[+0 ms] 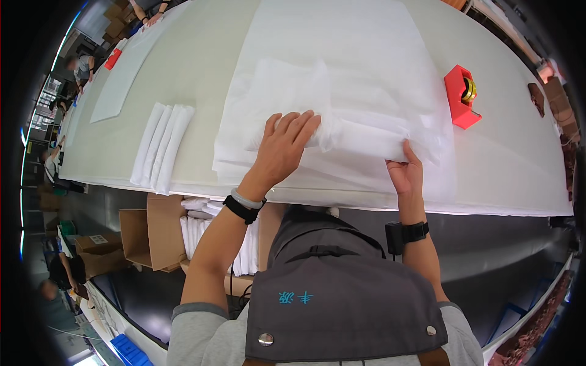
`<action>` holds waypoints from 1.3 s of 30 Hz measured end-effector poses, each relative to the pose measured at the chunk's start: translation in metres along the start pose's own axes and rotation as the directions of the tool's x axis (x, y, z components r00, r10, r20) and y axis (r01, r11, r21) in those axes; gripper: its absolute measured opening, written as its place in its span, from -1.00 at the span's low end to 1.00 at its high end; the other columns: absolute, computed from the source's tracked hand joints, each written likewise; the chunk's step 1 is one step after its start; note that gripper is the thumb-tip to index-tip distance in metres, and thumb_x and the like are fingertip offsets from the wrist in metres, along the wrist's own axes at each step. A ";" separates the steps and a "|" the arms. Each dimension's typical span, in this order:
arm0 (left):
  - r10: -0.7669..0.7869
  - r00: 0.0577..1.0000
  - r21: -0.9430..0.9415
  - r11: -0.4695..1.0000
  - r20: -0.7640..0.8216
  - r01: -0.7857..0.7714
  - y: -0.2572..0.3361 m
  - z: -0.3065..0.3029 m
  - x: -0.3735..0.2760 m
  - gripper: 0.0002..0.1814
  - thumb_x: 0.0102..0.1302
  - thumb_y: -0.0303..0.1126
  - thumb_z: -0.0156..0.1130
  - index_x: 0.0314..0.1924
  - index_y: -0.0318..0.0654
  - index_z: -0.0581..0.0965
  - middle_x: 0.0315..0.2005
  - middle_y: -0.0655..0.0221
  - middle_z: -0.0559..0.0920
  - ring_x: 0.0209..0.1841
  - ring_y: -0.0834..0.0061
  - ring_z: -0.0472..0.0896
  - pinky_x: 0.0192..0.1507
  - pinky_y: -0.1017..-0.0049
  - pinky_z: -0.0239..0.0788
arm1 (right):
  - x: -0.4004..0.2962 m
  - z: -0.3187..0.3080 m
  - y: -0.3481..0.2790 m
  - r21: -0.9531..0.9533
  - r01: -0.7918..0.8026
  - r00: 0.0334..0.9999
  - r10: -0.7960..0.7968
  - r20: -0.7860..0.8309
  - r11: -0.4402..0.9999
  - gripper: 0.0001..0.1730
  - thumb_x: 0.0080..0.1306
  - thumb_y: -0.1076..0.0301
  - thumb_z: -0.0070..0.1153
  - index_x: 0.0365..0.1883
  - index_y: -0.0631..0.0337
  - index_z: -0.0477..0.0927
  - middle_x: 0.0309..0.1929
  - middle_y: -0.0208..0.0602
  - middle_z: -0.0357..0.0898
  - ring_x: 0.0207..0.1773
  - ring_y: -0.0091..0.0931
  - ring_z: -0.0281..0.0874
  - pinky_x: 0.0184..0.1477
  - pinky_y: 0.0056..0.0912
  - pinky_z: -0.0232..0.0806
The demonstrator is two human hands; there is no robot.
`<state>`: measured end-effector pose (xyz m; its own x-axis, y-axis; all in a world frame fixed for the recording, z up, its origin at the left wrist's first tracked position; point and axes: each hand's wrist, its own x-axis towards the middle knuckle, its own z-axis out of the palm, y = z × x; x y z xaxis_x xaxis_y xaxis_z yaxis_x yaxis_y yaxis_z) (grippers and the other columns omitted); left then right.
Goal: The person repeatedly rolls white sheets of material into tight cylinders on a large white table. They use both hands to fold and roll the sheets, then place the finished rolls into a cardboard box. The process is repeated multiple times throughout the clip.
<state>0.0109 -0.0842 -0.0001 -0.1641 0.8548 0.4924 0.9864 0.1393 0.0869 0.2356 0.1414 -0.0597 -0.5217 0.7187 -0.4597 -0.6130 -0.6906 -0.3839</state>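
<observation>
Thin white translucent sheets point(339, 32) lie stacked on the table in front of me. On their near part is a folded white bundle point(366, 137) in thin, crinkled wrapping. My left hand point(288, 142) rests palm down on the bundle's left part, its fingers slightly spread and its thumb hidden. At the right end, my right hand point(406, 169) grips the bundle, with the thumb on top and the fingers underneath, mostly hidden. Loose wrapping stands up in a crease just right of my left hand.
Several slim white rolls point(162, 146) lie to the left on the table point(503, 174). A red tape dispenser point(462, 98) with yellow tape stands at right. Below the table edge, a cardboard box point(165, 233) stands beside packed white rolls point(247, 247). Other people work at far left.
</observation>
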 end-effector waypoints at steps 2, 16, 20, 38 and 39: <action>0.011 1.000 0.042 0.999 -0.029 -0.010 0.005 -0.006 -0.006 -0.23 0.13 -0.69 0.28 0.42 -0.20 0.46 0.32 0.32 0.58 0.31 0.25 0.53 0.42 0.12 0.21 | -0.011 -0.005 0.004 0.003 -0.029 0.999 0.029 0.041 1.000 -0.56 0.52 0.44 0.24 0.31 0.28 0.49 0.30 -0.20 0.56 0.39 -0.29 0.49 0.45 -0.04 0.34; -0.107 0.986 -0.131 0.987 -0.125 0.091 0.031 -0.025 -0.060 -0.20 0.00 -0.75 0.26 0.36 -0.30 0.49 0.25 0.21 0.62 0.20 0.18 0.59 0.31 0.14 0.29 | -0.033 -0.109 0.030 -0.351 0.767 0.527 0.216 0.822 -0.537 -0.29 0.10 0.60 0.38 0.30 0.20 0.58 0.43 0.00 0.46 0.52 -0.06 0.35 0.57 0.13 0.15; -0.112 0.990 -0.143 0.985 -0.088 0.099 0.024 -0.004 -0.080 -0.22 0.01 -0.75 0.25 0.35 -0.32 0.50 0.26 0.21 0.61 0.19 0.19 0.59 0.30 0.14 0.29 | -0.014 -0.074 0.056 -0.348 0.593 0.650 0.177 0.739 -0.726 -0.50 0.25 0.43 0.34 0.19 0.24 0.65 0.25 0.03 0.62 0.36 0.01 0.51 0.42 0.05 0.34; -0.018 0.971 -0.043 0.999 -0.239 0.008 0.017 -0.038 0.003 -0.41 0.28 -0.51 0.25 0.35 -0.31 0.52 0.30 0.18 0.58 0.20 0.20 0.57 0.32 0.08 0.26 | 0.095 -0.019 0.063 -0.620 0.538 0.824 0.204 0.528 -0.570 -0.47 0.44 0.22 0.25 0.34 0.18 0.56 0.38 0.00 0.55 0.45 -0.11 0.44 0.47 -0.05 0.29; -0.034 0.985 -0.057 0.998 -0.169 0.024 0.019 -0.021 -0.008 -0.40 0.28 -0.51 0.25 0.37 -0.30 0.51 0.30 0.19 0.58 0.22 0.21 0.56 0.33 0.08 0.25 | 0.090 -0.024 0.064 -0.651 0.536 0.830 0.196 0.522 -0.538 -0.47 0.44 0.23 0.25 0.34 0.18 0.55 0.38 0.00 0.55 0.45 -0.11 0.44 0.47 -0.05 0.29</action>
<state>0.0312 -0.0984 0.0159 -0.1957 0.7531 0.6281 0.9802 0.1313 0.1480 0.1631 0.1598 -0.1448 -0.8631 0.5035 -0.0392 0.4360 0.7036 -0.5612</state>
